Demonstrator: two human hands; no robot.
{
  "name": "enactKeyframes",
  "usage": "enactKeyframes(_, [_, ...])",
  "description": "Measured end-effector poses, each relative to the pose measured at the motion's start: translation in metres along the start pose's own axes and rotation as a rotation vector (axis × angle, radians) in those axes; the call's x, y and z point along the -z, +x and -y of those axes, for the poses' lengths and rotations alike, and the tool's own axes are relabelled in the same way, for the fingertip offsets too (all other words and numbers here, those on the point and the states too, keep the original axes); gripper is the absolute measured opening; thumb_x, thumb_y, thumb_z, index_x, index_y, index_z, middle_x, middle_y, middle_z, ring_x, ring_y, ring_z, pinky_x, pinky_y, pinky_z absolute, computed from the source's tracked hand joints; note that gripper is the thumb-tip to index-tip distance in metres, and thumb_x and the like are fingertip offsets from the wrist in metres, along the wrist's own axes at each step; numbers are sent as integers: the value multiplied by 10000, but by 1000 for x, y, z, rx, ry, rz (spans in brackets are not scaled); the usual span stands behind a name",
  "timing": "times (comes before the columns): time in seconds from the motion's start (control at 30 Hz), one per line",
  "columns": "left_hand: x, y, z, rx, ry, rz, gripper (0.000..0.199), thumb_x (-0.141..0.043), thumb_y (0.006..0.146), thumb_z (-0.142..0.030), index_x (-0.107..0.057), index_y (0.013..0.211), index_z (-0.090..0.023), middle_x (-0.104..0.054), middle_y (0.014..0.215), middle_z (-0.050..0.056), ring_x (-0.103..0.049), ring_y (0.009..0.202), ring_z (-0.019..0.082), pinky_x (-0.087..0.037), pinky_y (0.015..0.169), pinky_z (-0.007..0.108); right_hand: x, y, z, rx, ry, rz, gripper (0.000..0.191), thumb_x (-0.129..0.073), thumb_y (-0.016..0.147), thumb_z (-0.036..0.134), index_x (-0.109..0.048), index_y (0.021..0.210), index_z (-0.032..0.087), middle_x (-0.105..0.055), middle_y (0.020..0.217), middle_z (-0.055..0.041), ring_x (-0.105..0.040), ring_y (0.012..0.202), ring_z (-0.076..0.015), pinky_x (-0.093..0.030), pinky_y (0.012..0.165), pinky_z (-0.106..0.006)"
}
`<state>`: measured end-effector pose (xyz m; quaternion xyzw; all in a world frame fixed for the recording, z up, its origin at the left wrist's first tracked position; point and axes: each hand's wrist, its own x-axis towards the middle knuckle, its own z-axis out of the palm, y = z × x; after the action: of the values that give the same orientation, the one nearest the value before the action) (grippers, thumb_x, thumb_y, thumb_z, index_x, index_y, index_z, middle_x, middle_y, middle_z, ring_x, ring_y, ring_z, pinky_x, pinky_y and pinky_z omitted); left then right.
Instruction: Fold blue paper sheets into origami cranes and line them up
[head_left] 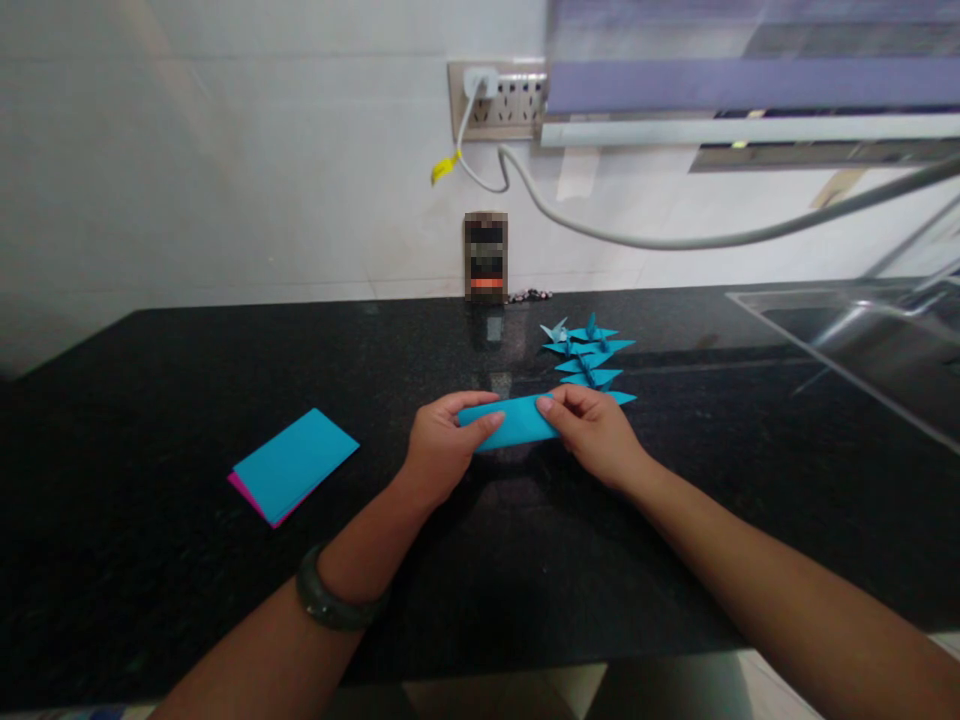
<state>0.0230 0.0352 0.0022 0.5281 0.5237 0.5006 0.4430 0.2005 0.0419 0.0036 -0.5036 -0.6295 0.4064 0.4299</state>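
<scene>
Paper strip (514, 425), blue and apparently folded, directly between both hands, near the middle of the worktop (480, 600). Long axis running left to right, nearly parallel to the front edge, right end angled slightly toward the back edge. Neither hand nearer: left hand (448, 440) grasping one end, thumb on top; right hand (600, 430) pinching the other between thumb and fingers. Hard to tell whether touching the worktop or just above.

Folded blue birds (592, 364) clustered just behind the right hand, toward the back edge, nearest one partly hidden; one pale bird (556, 331) among them. Blue sheets (296, 465) over magenta, toward the left edge, well apart from the left hand. Dark upright object (486, 258) at the back edge, blurred out. Sink (846, 372) near the back right corner. Nothing between hands and strip.
</scene>
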Motion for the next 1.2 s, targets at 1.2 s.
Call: enactKeyframes(1.2, [0, 0, 4, 28, 32, -7, 262, -744, 584, -334, -691, 764, -150, -601, 558, -17, -489, 480, 106, -366, 475, 225, 0, 0, -1, 18, -40, -33, 346, -502, 784, 489, -494, 611, 188, -373, 445, 54, -330, 422, -90, -246, 416, -232])
